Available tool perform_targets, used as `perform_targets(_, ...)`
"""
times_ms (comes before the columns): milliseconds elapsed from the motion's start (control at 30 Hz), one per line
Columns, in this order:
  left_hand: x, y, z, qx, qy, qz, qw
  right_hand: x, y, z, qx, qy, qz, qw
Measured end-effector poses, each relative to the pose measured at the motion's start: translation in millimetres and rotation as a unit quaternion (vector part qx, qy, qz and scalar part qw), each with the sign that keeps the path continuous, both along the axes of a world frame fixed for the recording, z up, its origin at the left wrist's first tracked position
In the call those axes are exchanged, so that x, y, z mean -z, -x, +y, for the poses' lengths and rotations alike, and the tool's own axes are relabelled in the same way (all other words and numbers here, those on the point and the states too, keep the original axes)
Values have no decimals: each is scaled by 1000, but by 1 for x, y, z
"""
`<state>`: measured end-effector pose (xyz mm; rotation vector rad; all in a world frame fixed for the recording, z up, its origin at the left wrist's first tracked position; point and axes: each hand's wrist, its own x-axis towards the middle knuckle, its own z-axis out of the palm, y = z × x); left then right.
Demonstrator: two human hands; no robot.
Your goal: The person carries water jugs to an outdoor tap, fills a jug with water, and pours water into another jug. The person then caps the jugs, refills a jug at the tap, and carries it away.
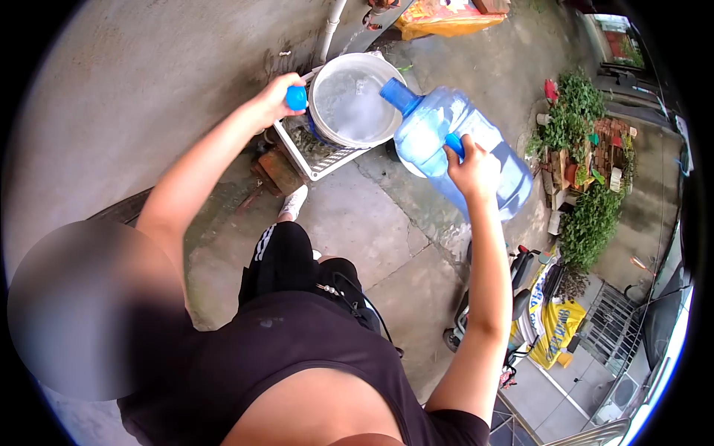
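My left hand [278,102] is closed around a round blue cap [296,98], beside the rim of a white bucket [318,123]. Cloudy water [357,104] fills part of that bucket. With my right hand [474,169] I grip a large clear-blue water jug [506,167] by its blue handle [454,145]. The jug is tilted, its uncapped neck [400,95] pointing at the bucket's right rim. Whether anything flows out of the neck, I cannot tell.
Under the bucket is a white slatted rack [316,171], with bricks [280,172] below it. A white pipe [332,30] runs down the wall [163,82]. Potted plants [584,111] and a parked scooter [524,286] with yellow bags [556,331] are to the right.
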<state>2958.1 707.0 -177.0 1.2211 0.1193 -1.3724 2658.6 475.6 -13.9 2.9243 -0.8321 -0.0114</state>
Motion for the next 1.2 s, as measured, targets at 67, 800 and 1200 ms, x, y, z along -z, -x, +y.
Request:
perform_targets(67,44,16,-13,-42,-8,19,999,-17,-13,-5,-50,24,35,998)
perform_targets(800,71,81,-158,-103,38,-29,994,-65,-94,-6,-262,140,203,933)
perform_targets(1200,57,88,-145,-38,-155,-567,808,-51,-77,-9,-240,195,224,924)
